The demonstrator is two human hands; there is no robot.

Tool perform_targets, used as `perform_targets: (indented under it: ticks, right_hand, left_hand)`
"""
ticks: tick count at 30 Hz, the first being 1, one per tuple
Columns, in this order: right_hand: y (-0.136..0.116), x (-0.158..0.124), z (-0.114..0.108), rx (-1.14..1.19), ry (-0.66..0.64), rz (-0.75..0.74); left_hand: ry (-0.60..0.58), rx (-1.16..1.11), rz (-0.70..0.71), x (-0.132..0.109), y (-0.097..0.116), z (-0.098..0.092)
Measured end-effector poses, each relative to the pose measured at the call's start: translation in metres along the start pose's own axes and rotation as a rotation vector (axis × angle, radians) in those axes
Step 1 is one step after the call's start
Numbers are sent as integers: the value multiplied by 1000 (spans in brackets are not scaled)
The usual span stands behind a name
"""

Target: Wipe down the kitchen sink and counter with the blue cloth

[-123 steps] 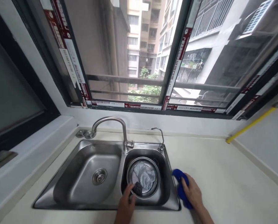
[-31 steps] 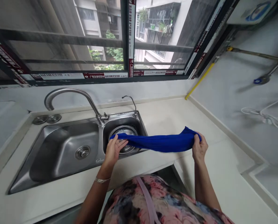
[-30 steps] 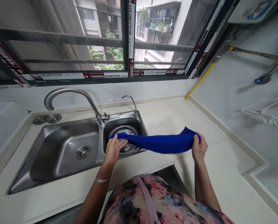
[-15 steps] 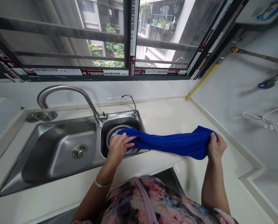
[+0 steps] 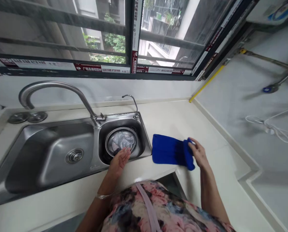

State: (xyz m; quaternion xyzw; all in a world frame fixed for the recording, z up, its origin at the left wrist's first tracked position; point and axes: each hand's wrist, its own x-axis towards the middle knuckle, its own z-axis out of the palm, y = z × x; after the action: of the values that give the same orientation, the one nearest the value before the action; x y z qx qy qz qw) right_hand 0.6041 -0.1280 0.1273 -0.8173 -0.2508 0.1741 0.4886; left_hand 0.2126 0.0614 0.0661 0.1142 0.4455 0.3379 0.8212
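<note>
A blue cloth [image 5: 169, 151] lies on the pale countertop [image 5: 180, 120] just right of the sink. My right hand [image 5: 198, 154] rests on the cloth's right end, fingers curled on its bunched edge. My left hand [image 5: 119, 159] hovers open, palm up, over the front rim of the small right sink basin [image 5: 144, 141], holding nothing. Inside that basin sits a round metal strainer basket [image 5: 111, 141] with a crumpled clear plastic bag [image 5: 121, 140] in it.
A large left basin [image 5: 49, 158] with a drain adjoins the small one. A tall curved faucet [image 5: 54, 88] and a thin small tap [image 5: 131, 101] stand behind. A window runs along the back. White cable [image 5: 267, 125] and pipes hang on the right wall.
The cloth was stretched in the air between both hands; now it lies on the counter. My left hand has let go of it and my right hand has come in leftward.
</note>
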Motion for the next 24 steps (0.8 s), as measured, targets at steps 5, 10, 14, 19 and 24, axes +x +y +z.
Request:
perform_targets:
  ticks: [5, 10, 14, 19, 24]
  right_hand:
    - [-21, -15, 53, 88, -500, -45]
    - [18, 2, 55, -359, -106, -131]
    - [74, -2, 63, -783, -41, 109]
    - [100, -11, 82, -827, 21, 28]
    - [80, -2, 71, -729, -72, 125]
  left_hand:
    - [109, -107, 3, -7, 7, -16]
    - [188, -159, 15, -10, -1, -33]
    - [186, -165, -37, -9, -17, -39]
    - [147, -126, -62, -8, -25, -23]
    - [138, -117, -46, -12, -14, -19]
